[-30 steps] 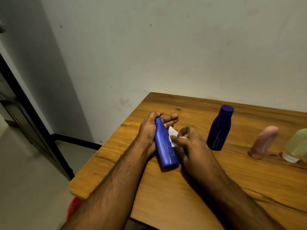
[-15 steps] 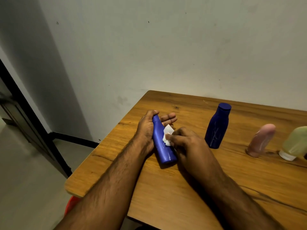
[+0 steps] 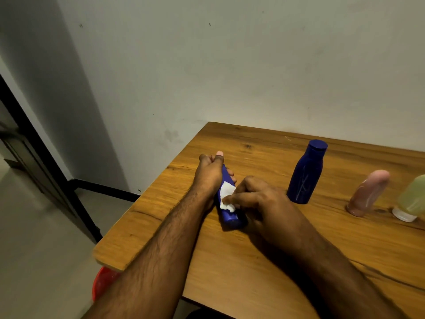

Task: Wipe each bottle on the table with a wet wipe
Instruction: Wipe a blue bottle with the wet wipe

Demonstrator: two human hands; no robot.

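wooden table (image 3: 264,261) against plain grey wall (image 3: 230,65), left hand (image 3: 209,176) wraps tilted blue bottle (image 3: 231,217) near table's left corner, right hand (image 3: 264,203) pinches white wipe (image 3: 226,195) on it.

The room is dim and the colours look muddy. The wall (image 3: 253,65) is brighter on the right and falls into grey shadow toward the left corner. A soft dark shadow lies on the desk (image 3: 264,261) under the right forearm. The pink bottle (image 3: 368,194) near the right edge is blurred and leans from the wide-angle distortion.
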